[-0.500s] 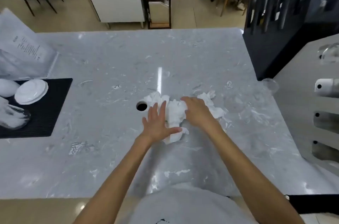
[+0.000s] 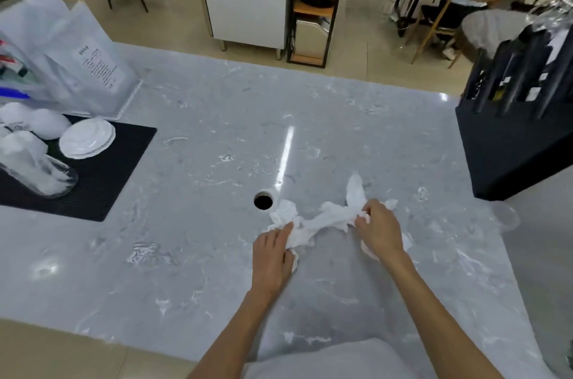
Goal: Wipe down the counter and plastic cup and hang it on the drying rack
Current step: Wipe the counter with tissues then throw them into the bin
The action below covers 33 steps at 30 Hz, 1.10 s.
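Observation:
A crumpled white cloth [image 2: 322, 218] lies stretched out on the grey marble counter [image 2: 201, 161], just right of a small round hole [image 2: 263, 201]. My left hand [image 2: 273, 254] grips the cloth's left end. The right end is pinched in my right hand [image 2: 379, 231]. A clear plastic cup [image 2: 504, 217] stands at the counter's right edge, apart from both hands. The black drying rack [image 2: 521, 118] with upright pegs rises at the far right.
A black mat [image 2: 105, 173] at the left carries a stack of white saucers [image 2: 87, 138], white cups and an upturned glass [image 2: 37, 170]. Clear acrylic sign holders [image 2: 90, 65] stand behind it. Beyond the counter are a cabinet, shelving, chairs and a seated person.
The cloth was bunched under both hands; now my hands have pulled apart and it is stretched between them. The view has tilted up and shifted.

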Available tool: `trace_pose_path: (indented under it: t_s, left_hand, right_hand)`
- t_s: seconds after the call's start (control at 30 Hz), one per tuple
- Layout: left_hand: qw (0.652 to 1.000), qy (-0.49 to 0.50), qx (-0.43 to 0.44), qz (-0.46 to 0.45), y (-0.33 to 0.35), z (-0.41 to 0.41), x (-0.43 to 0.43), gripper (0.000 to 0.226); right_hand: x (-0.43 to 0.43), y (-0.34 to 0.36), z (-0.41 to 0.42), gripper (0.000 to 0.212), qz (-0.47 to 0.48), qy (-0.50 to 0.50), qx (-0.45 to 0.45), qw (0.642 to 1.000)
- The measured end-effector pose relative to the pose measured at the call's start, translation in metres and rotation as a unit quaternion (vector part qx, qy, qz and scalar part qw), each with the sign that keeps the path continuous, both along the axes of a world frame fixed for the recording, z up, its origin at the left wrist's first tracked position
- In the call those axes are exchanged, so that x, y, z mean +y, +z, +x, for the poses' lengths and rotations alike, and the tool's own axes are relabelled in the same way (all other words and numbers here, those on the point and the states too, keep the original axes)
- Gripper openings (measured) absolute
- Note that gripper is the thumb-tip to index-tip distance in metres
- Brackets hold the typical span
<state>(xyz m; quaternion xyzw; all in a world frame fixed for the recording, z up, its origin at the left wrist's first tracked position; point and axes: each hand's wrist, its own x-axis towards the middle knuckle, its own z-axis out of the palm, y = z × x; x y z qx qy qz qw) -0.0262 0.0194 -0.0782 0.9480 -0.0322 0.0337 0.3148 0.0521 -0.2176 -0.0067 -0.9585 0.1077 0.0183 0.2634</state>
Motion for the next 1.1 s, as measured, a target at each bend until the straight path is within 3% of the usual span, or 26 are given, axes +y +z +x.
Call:
trace_pose_path:
  t_s: [0.07,0.13,0.2,0.27,0.4,0.57,0.63,0.7,0.8,0.9,0.97,1.03,1.1]
  left_hand:
    - [1.000,0.003,-0.006,0.005,-0.005,-0.005,0.002,0.057]
    - [1.000,-0.002,-0.006,0.016,-0.010,-0.006,-0.001,0.059]
    - [1.000,-0.006,-0.019,0.022,-0.015,-0.005,-0.003,0.055]
    - [0.999,0.005,-0.031,0.016,-0.019,-0.005,-0.003,0.049]
    - [0.999,0.011,-0.019,0.026,-0.021,-0.006,-0.001,0.043]
    - [0.999,-0.020,-0.010,0.043,-0.019,-0.004,0.002,0.043]
    - [0.999,-0.020,-0.006,0.047,-0.016,-0.004,0.001,0.039]
    - [0.999,-0.011,-0.008,0.045,-0.012,-0.005,-0.002,0.032]
    - [0.999,-0.003,-0.007,0.042,-0.004,-0.008,-0.002,0.026]
    - [0.999,0.021,0.024,0.012,0.008,-0.012,-0.004,0.031]
    - [0.993,0.072,0.074,-0.061,0.018,-0.017,-0.004,0.035]
    - [0.973,0.114,0.119,-0.161,0.031,-0.024,-0.003,0.026]
    - [0.911,0.157,0.166,-0.342,0.048,-0.033,-0.004,0.014]
  right_hand:
    - [-0.010,0.000,0.008,0.030,-0.056,-0.056,0.001,0.997]
    - [-0.012,0.000,0.014,0.057,-0.068,-0.088,0.117,0.987]
    - [-0.006,-0.003,0.015,0.062,0.018,-0.110,0.214,0.971]
    - [0.007,-0.020,0.008,0.056,0.049,-0.117,0.232,0.964]
    - [0.045,-0.059,-0.032,0.042,-0.089,-0.076,0.082,0.990]
    - [0.054,-0.078,-0.058,0.027,-0.104,-0.046,-0.056,0.992]
    - [0.050,-0.072,-0.056,0.025,-0.030,-0.046,-0.075,0.996]
    - [0.046,-0.057,-0.052,0.025,0.149,-0.094,-0.081,0.981]
    - [0.047,-0.032,-0.057,0.024,0.359,-0.189,-0.029,0.914]
    - [0.053,-0.018,-0.088,0.021,0.446,-0.246,0.009,0.860]
    - [0.054,-0.012,-0.113,0.026,0.476,-0.268,0.041,0.836]
    - [0.053,-0.006,-0.133,0.030,0.500,-0.296,0.090,0.809]
    - [0.047,0.002,-0.148,0.030,0.531,-0.316,0.101,0.779]
